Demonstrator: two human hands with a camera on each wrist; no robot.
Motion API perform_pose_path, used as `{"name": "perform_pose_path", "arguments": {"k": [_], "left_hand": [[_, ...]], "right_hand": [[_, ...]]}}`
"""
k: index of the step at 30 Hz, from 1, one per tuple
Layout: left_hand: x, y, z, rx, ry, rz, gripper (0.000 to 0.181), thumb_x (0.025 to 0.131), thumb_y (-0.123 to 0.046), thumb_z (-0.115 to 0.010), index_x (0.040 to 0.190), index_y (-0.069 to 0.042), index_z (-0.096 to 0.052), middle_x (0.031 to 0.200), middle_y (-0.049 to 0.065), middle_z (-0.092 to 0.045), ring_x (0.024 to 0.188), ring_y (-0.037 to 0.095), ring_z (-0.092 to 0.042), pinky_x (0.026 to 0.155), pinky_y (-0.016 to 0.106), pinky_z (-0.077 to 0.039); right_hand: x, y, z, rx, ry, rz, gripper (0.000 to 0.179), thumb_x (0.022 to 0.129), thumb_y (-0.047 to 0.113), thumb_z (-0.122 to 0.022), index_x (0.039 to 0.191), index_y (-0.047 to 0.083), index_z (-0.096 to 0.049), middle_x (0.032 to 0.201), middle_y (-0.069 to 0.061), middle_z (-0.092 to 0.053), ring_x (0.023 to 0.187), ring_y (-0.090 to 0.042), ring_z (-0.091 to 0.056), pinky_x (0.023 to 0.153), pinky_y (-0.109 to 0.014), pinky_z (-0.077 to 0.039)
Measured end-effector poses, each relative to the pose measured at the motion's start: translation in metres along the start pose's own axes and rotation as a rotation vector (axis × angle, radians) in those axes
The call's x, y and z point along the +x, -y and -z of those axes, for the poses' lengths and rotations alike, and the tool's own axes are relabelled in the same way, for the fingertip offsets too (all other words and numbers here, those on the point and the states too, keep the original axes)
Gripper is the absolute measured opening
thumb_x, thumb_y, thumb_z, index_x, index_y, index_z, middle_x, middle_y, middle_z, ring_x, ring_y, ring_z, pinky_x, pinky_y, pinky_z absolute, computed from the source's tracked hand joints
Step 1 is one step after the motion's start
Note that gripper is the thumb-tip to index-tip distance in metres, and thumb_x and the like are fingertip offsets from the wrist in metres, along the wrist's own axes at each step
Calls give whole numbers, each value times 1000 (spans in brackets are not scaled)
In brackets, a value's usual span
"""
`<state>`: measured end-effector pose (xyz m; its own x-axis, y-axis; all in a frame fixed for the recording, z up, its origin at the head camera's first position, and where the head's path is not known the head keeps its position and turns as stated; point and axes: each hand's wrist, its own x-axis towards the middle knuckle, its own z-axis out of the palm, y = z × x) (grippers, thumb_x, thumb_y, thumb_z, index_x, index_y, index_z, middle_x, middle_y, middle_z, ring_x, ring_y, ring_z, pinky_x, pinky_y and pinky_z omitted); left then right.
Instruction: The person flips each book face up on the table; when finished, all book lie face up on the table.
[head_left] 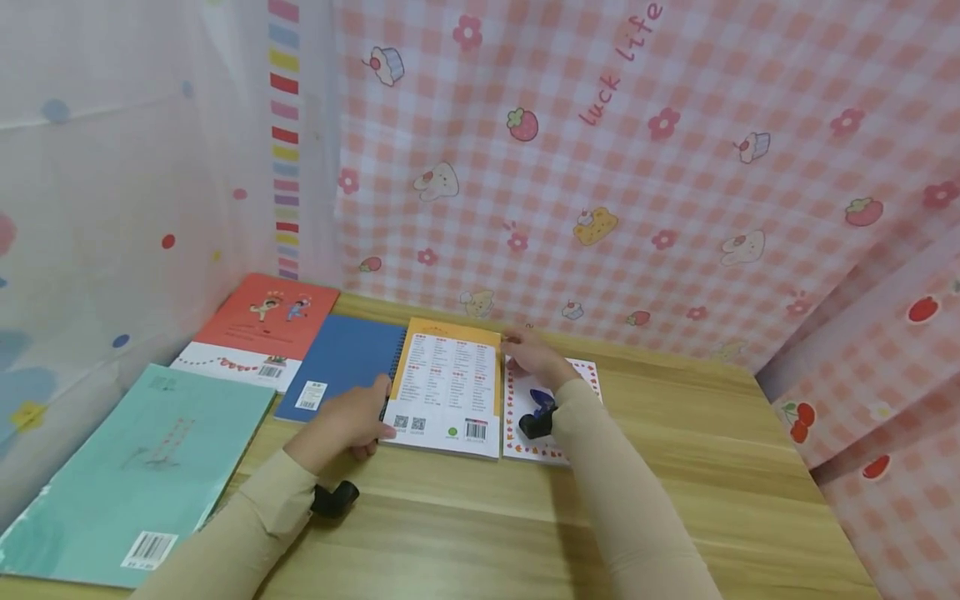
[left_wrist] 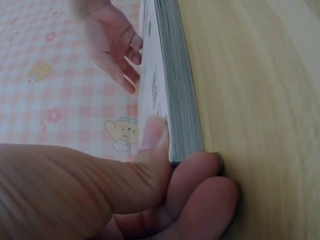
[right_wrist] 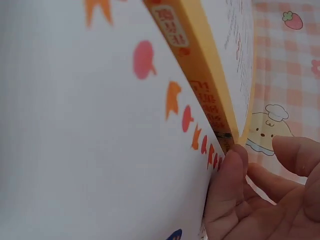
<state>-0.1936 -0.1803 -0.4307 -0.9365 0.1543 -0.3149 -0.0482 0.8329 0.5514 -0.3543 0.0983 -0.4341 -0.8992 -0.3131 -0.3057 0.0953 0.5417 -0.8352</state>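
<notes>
A thick book with a yellow-and-white back cover [head_left: 450,396] lies on the table between my two hands. My left hand [head_left: 345,427] pinches its near left corner, thumb on the cover and fingers curled under the page edges [left_wrist: 181,90]. At its far right corner, my right hand [head_left: 536,357] touches the end of the yellow spine [right_wrist: 202,70] with its fingertips, the thumb held apart. Just right of the book, partly under my right hand and sleeve, is a white book with a leaf-patterned border [head_left: 521,398].
A blue spiral notebook [head_left: 352,354] adjoins the thick book's left side. Farther left lie a red-and-white book [head_left: 262,321] and a large teal book [head_left: 142,467]. A pink checked curtain [head_left: 570,183] hangs behind the wooden table [head_left: 420,533].
</notes>
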Motion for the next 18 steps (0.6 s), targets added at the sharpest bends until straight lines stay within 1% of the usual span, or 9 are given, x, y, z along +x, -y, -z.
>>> {"name": "perform_pose_path", "arguments": {"k": [4, 9, 12, 14, 16, 18], "left_hand": [[0, 1, 2, -1, 3, -1, 56, 95, -16, -73, 136, -2, -37, 62, 6, -64, 49, 18, -65, 49, 30, -52], [-1, 0, 5, -5, 11, 2, 60, 96, -16, -72, 140, -1, -34, 62, 6, -64, 50, 18, -65, 49, 29, -52], [-2, -1, 5, -6, 6, -3, 59, 96, -16, -72, 140, -1, -34, 62, 6, -64, 50, 18, -64, 49, 30, -52], [-2, 0, 3, -12, 4, 0, 59, 96, -16, -72, 139, -1, -34, 62, 7, -64, 50, 18, -64, 48, 30, -52], [-2, -1, 2, -10, 6, 1, 59, 96, -16, -72, 139, -1, -35, 61, 7, -64, 50, 18, -64, 48, 30, -51], [-2, -1, 0, -2, 6, 5, 58, 96, -16, -72, 138, -1, -35, 60, 7, -63, 49, 18, -63, 48, 29, -50]], "right_hand": [[4, 2, -2, 1, -4, 6, 38, 108, 20, -49, 143, 6, -50, 117, -14, -57, 87, -22, -56, 79, -32, -54], [9, 5, -4, -19, -23, 24, 44, 108, 20, -49, 150, 9, -46, 125, -13, -54, 85, -22, -55, 78, -31, -53], [13, 7, -7, 30, -34, 16, 49, 108, 19, -49, 155, 7, -41, 127, -15, -53, 88, -21, -56, 80, -31, -54], [15, 9, -8, 85, -42, 0, 50, 108, 18, -49, 155, 5, -40, 130, -16, -51, 92, -21, -55, 83, -31, -55], [17, 10, -8, 143, -54, -18, 49, 107, 15, -49, 154, 3, -40, 134, -17, -50, 97, -22, -53, 85, -31, -53], [18, 11, -8, 188, -72, -32, 49, 106, 11, -50, 153, 1, -41, 139, -15, -49, 100, -22, -51, 87, -31, -50]]}}
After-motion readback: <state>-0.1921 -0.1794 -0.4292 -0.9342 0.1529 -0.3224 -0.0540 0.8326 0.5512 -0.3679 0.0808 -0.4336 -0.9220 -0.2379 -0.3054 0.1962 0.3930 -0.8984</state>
